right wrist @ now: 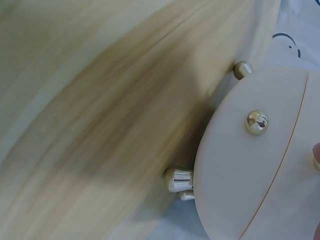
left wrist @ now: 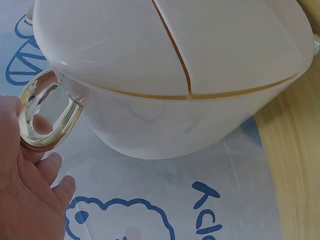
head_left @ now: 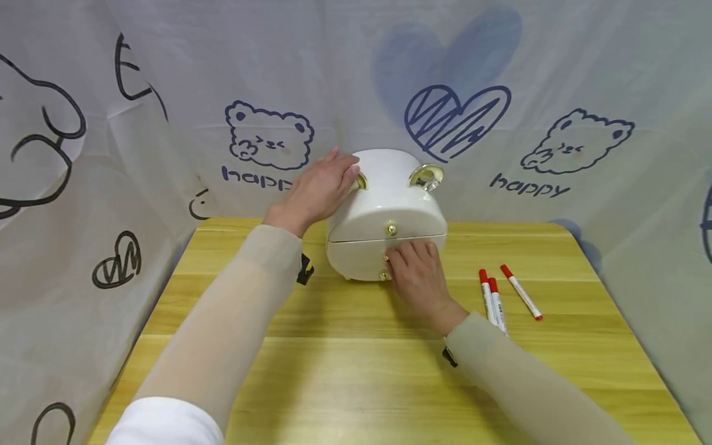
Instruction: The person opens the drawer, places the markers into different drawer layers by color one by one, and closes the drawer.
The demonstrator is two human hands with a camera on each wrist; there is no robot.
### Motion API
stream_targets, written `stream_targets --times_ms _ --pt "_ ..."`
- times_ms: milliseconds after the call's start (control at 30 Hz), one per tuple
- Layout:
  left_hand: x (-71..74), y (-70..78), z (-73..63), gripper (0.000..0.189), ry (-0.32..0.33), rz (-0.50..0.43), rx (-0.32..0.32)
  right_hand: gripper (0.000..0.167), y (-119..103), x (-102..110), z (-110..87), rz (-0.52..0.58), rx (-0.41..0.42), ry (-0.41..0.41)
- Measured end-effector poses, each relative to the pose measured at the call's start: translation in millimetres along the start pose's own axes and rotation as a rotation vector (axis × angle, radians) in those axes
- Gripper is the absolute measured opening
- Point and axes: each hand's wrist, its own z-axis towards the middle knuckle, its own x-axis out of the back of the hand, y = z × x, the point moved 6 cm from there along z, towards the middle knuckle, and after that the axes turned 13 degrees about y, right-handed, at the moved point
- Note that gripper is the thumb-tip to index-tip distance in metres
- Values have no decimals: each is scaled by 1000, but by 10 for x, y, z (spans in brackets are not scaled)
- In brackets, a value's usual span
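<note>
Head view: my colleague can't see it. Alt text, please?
White box with gold ears on a wooden table, a left hand over one ear, a right hand at the front; three red-capped markers lie to its right.

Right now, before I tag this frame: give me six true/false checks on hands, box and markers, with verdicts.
1. The left hand is at a gold ear of the white box. True.
2. The box stands wide open. False: it is closed along a thin front seam.
3. The right hand is at a gold knob below that seam. True.
4. Three red-capped markers lie on the table. True.
5. The markers are left of the box. False: they lie to its right.
6. All three markers lie close together. False: two do; one lies apart.
</note>
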Motion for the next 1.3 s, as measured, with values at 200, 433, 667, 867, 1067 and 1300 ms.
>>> stream_targets --times_ms 200,433,667,867,1067,1300 --pt "-9 -36 -2 55 -7 -1 29 14 -30 -60 29 -2 8 26" --pt "-2 -33 -15 56 15 3 49 14 -34 -100 13 12 15 43" --pt "-32 -35 -10 56 19 -4 59 17 5 -82 -35 30 -5 57" --pt "-31 -42 -10 55 29 -21 63 21 8 -64 -111 63 -27 52" --pt "-35 -26 -11 55 32 -33 56 32 -46 -43 -318 51 19 70" --pt "-30 -15 -2 56 23 -31 75 35 -63 -106 -510 33 107 8"
